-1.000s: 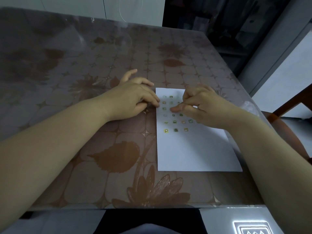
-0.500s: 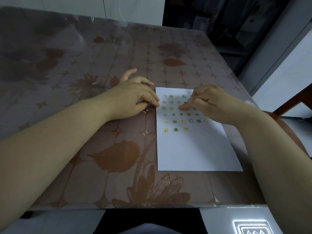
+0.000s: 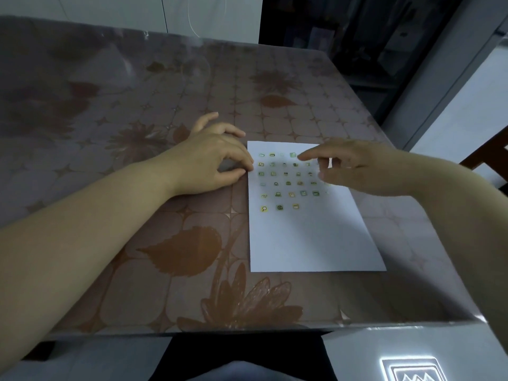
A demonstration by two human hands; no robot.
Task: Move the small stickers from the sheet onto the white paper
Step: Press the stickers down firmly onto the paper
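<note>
My left hand (image 3: 211, 160) rests on the table (image 3: 115, 270), a top covered in a glossy clear sheet over a brown print of flowers, leaves and rounded tiles. Its fingers are bent and their tips (image 3: 247, 166) meet the left edge of the white rectangular sheet of paper (image 3: 308, 240), with the thumb tucked close beneath them. I cannot tell whether they pinch anything there or only press down.

The paper lies flat on the right part of the table, its long side running away from me. The small square green and yellow stickers (image 3: 288, 183) sit in rows on its far half. The nearest row has only three, starting with a yellow one bearing a magnifying glass (image 3: 264, 209). The near half of the paper is bare.

My right hand (image 3: 362, 169) is over the far right corner of the paper, blurred. Its forefinger (image 3: 308, 156) stretches left above the top rows, with the thumb (image 3: 330, 176) held apart below it. I see nothing between them.

Part of a brown wooden chair (image 3: 488, 156) shows beyond the table's right edge.
</note>
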